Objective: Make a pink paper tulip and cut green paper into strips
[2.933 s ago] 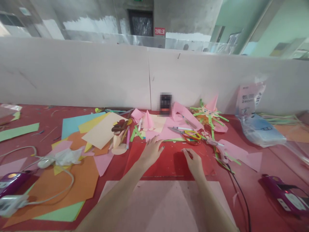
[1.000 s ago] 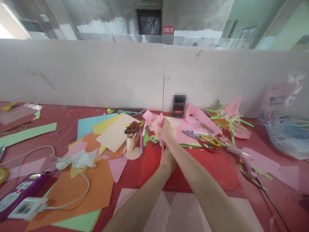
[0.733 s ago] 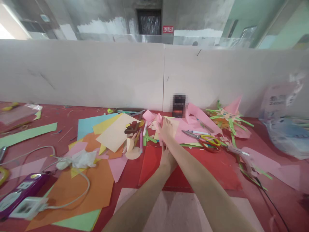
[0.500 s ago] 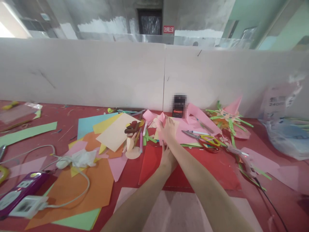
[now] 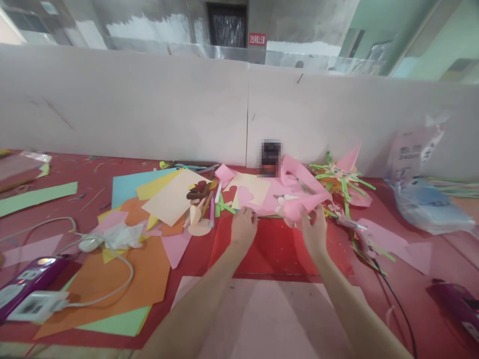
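The pink sheet [image 5: 299, 204] could be creased or torn if its near corner is pulled harder, since the far part is weighed down by a cream sheet [image 5: 256, 188]. The corner is pinched in the right hand [image 5: 314, 230], just above the red mat [image 5: 277, 249]. The left hand [image 5: 243, 227] is laid knuckles-up, fingers curled, at the sheet's near edge — whether anything is gripped cannot be told.

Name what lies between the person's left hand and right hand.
In the head view, a bare stretch of the red sheet lies between the left hand and the right hand, which pinches pink paper.
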A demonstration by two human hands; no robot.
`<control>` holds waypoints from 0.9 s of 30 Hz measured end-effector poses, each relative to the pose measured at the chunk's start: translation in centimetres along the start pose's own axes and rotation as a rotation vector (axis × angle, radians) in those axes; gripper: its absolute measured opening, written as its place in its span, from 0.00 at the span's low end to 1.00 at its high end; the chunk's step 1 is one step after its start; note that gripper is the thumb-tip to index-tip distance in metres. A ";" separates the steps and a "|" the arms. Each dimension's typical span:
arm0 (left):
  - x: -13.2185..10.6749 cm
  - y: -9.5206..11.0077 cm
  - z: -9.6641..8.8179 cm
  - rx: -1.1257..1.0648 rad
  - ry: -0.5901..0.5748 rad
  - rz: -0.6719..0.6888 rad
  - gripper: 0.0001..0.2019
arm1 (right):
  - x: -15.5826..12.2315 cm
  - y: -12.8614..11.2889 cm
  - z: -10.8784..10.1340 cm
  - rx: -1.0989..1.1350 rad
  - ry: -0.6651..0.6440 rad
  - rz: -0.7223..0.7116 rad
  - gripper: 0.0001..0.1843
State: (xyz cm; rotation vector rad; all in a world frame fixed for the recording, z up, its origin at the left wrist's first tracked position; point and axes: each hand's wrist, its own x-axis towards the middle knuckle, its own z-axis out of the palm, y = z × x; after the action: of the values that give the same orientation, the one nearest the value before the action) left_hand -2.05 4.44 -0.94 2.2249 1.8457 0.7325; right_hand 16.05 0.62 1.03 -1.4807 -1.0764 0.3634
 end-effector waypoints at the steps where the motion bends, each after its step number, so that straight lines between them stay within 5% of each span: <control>1: 0.3 -0.5 -0.4 0.031 0.013 -0.041 0.08 | -0.6 0.1 -0.7 -0.022 -0.009 0.004 0.22; 6: 1.7 -3.4 -1.7 0.107 0.048 -0.206 0.13 | -3.5 0.2 -1.4 -0.077 -0.166 -0.109 0.19; 14: 2.6 -6.8 -2.6 0.214 0.035 -0.232 0.17 | -6.1 1.9 0.1 -0.079 -0.575 -0.301 0.22; 22: 3.7 -5.8 -3.6 0.334 0.025 -0.365 0.18 | -6.1 1.7 0.0 -0.003 -0.624 -0.214 0.22; 27: 4.3 -5.5 -3.5 0.304 -0.051 -0.298 0.13 | -6.1 1.1 0.0 0.071 -0.653 -0.170 0.22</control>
State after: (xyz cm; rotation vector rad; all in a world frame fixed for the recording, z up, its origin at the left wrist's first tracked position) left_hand -7.98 9.13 0.97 2.0309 2.3234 0.3594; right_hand 13.36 -3.96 -2.14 -1.2170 -1.6717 0.7872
